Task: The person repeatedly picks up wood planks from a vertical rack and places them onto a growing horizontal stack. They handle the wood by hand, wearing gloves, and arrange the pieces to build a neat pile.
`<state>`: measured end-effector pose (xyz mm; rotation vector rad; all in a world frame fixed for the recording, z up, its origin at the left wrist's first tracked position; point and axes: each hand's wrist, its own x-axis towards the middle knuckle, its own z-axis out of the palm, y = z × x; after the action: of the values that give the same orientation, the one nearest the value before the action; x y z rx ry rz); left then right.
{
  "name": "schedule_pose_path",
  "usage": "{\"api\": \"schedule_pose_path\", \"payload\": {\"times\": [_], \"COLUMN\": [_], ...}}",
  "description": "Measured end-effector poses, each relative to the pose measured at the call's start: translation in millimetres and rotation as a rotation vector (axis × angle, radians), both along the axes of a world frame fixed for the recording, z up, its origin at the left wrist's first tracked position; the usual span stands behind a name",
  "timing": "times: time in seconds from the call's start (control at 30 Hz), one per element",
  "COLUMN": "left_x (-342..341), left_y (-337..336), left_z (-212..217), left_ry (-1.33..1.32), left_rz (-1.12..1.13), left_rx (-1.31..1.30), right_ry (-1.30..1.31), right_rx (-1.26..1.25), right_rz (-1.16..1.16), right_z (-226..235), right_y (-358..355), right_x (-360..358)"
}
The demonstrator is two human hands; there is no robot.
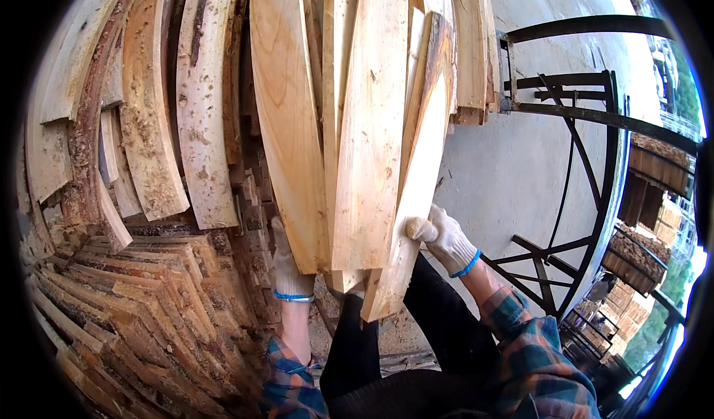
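Note:
Several long pale sawn boards lie side by side and overlapping in front of me, their near ends above my legs. My right hand, in a white knit glove with a blue cuff, grips the rightmost narrow board, thumb on top and fingers underneath. My left hand, gloved alike, is closed against the outer edge of the wide left board. Most of its fingers are hidden under the wood.
Bark-edged slabs lie on the left, above a big pile of rough boards. On the right, a dark metal frame stands on a concrete floor. Farther off are wood stacks.

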<state>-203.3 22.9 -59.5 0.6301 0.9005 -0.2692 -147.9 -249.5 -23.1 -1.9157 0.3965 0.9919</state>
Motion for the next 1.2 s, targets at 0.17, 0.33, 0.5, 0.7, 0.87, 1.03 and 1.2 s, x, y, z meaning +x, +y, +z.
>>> {"api": "schedule_pose_path", "payload": {"times": [0.17,0.33,0.5,0.7,0.87,1.03,1.2], "left_x": [-62,-1,82,72,1,19,30], "left_y": [21,73,45,53,64,25,28], "left_z": [-88,-136,-139,-130,-133,-112,-131], "left_ry": [0.096,0.019,0.068,-0.088,-0.006,0.055,0.248], "left_rz": [-0.087,-0.256,0.132,-0.064,0.022,-0.117,-0.166], "left_rx": [-0.042,-0.017,-0.286,-0.048,-0.192,0.133,0.095], "right_ry": [0.251,0.357,0.369,0.363,0.469,0.482,0.501], "right_rx": [0.784,0.306,0.47,0.677,0.632,0.469,0.459], "right_rz": [-0.86,-0.984,-1.147,-1.114,-1.118,-1.083,-1.074], "right_z": [-63,-132,-145,-128,-106,-150,-181], "right_y": [-12,-25,-21,-6,20,9,5], "right_x": [-14,-7,23,-1,-18,-16,-2]}}
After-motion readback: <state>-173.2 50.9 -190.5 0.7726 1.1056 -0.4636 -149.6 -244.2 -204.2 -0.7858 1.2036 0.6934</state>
